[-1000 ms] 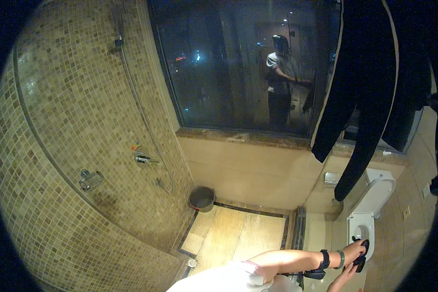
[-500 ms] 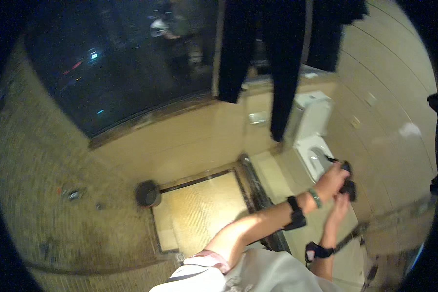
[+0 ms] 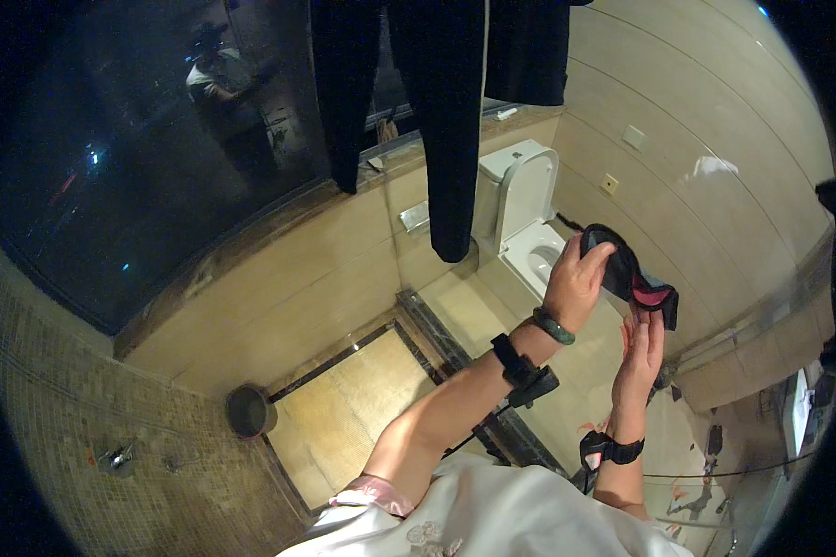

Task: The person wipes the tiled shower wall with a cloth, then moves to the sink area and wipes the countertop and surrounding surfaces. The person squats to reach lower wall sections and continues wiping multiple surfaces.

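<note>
A soft black cloth item (image 3: 622, 269) with a red-pink lining at one end is stretched between my hands, in front of the toilet and the tiled wall. Its exact kind is unclear; a thin dark strap sticks out at its upper left. My left hand (image 3: 576, 283) grips the upper end, the thumb lying over the cloth. Lower down, my right hand (image 3: 641, 353) holds the lined end at its fingertips, which are partly hidden by the cloth. A green bangle (image 3: 554, 326) and a black strap sit on my left arm, another black strap (image 3: 613, 450) on my right wrist.
Beyond my hands stands a white toilet (image 3: 529, 246) with its lid up. Dark trousers (image 3: 446, 139) hang before the dark window (image 3: 158, 186). A dark bin (image 3: 251, 411) stands by a tiled floor panel (image 3: 353, 404). A dark stone kerb (image 3: 464, 357) crosses the floor.
My view has turned right, so the room sits further left in it. Both hands have risen, and the black cloth is now spread out more, its red-pink lining showing.
</note>
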A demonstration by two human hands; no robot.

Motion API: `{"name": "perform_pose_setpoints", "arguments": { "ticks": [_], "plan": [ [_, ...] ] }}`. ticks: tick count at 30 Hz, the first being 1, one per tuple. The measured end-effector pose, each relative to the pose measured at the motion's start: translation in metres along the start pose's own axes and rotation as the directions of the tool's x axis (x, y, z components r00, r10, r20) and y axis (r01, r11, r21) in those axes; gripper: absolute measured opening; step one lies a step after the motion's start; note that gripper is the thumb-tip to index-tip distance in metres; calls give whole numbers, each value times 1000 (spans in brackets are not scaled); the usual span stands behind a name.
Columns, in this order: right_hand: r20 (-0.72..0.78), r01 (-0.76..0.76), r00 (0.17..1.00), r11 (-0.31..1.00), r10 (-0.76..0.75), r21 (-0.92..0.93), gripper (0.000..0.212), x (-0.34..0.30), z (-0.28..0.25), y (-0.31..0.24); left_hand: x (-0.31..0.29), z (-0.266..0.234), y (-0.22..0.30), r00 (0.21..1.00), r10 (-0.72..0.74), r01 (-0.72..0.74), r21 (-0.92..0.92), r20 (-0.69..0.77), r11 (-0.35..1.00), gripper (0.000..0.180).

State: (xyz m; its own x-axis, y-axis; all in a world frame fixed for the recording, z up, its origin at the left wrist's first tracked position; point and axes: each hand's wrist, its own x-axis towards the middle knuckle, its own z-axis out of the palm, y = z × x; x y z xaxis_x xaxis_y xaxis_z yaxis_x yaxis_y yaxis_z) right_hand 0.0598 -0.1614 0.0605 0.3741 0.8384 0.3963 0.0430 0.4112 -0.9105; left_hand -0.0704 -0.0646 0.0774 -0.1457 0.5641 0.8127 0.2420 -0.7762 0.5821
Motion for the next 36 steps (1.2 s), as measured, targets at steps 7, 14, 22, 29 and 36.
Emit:
{"name": "perform_pose_setpoints", "arguments": {
  "ticks": [7,14,22,29,36],
  "plan": [
    [-4,285,959,959,-285,-14,44,18,20,-19,8,7,4,978,187,-191,38,89,981,47],
    [20,251,962,851,-272,-461,22,14,21,-16,-25,18,-19,943,247,-282,140,225,949,39],
    [21,-53,996,784,84,-619,28,-20,24,33,-88,-1,-80,901,148,-234,168,408,958,38],
    [-279,-28,960,988,-17,-155,33,-31,-7,36,-35,5,-35,898,310,-321,-17,313,947,39],
    [-259,8,962,952,-91,-304,30,-26,-19,-5,-25,21,-20,841,421,-442,-17,341,897,36]
  ]
}}
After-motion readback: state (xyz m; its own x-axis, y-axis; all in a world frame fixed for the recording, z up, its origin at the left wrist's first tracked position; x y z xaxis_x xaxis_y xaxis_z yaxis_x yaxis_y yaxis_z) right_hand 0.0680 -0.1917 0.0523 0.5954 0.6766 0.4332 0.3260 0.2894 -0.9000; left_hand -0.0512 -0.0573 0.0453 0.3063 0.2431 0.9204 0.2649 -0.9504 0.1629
